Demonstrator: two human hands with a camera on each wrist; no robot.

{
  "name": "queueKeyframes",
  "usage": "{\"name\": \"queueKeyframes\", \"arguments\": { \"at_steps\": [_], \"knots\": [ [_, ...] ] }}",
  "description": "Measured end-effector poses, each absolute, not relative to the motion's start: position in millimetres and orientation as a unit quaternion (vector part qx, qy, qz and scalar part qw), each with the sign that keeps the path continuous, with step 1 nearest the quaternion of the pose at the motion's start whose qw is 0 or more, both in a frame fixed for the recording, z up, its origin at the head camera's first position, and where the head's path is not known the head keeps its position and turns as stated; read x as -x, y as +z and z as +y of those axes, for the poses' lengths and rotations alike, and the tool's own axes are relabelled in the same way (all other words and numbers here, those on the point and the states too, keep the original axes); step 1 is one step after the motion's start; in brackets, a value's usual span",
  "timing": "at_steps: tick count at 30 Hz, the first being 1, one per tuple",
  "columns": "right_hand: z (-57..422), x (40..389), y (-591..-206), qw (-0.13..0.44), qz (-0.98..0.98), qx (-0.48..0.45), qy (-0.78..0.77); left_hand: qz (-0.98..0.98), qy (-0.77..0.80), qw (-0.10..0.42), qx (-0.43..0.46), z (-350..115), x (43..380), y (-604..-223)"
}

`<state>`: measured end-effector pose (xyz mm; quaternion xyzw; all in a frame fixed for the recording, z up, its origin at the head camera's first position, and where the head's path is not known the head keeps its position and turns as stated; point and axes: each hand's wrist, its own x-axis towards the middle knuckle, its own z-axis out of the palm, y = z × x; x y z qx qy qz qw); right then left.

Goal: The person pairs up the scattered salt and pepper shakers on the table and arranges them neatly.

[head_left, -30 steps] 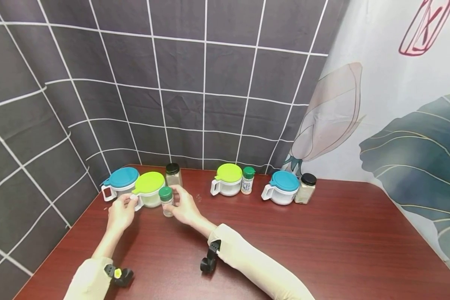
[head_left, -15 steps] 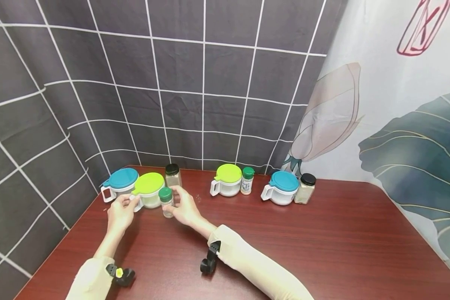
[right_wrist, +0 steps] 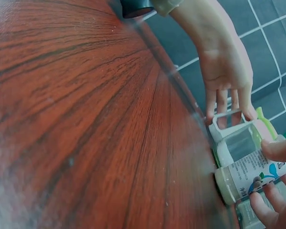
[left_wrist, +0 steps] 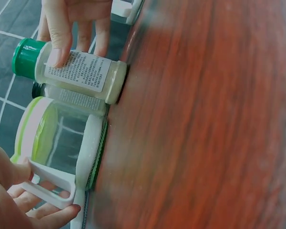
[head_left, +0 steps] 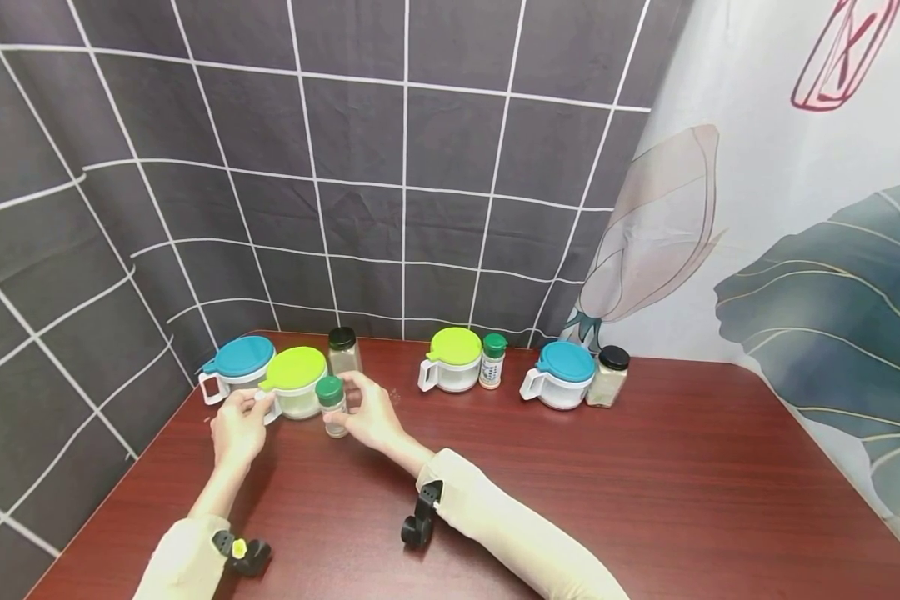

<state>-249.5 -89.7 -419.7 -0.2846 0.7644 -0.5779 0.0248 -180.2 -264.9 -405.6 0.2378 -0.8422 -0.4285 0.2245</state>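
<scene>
My left hand [head_left: 237, 431] pinches the white handle [left_wrist: 52, 183] of a clear seasoning pot [head_left: 297, 385] with a lime-green lid, fingers passing through the handle's loop in the left wrist view. Just right of the pot, my right hand [head_left: 371, 412] grips a small shaker bottle [left_wrist: 78, 71] with a green cap and printed label, thumb on one side and fingers on the other. Both the pot and the bottle stand upright on the table. A black-capped square jar [head_left: 344, 351] is close behind them, and a blue-lidded pot [head_left: 243, 360] sits at the left of the green-lidded one.
Farther right along the back of the brown table [head_left: 570, 500] stand another lime-lidded pot [head_left: 454, 361], a green-capped shaker [head_left: 492, 362], a blue-lidded pot [head_left: 562, 376] and a black-capped jar [head_left: 608, 377]. A grey tile-patterned curtain [head_left: 360, 208] hangs behind them.
Both hands keep their hold on the pot's handle and the shaker bottle, almost unmoved. The whole head view has shifted very slightly.
</scene>
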Motion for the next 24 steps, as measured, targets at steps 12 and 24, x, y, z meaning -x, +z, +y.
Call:
{"name": "queueKeyframes", "arguments": {
  "at_steps": [12, 24],
  "knots": [
    [-83, 246, -407, 0.025, 0.759, 0.289, -0.583, -0.849, -0.410, 0.234, -0.238, -266, 170, -400],
    [-70, 248, -401, 0.009, 0.757, 0.289, -0.586, -0.858, -0.409, 0.207, -0.232, -266, 159, -394]
  ]
}}
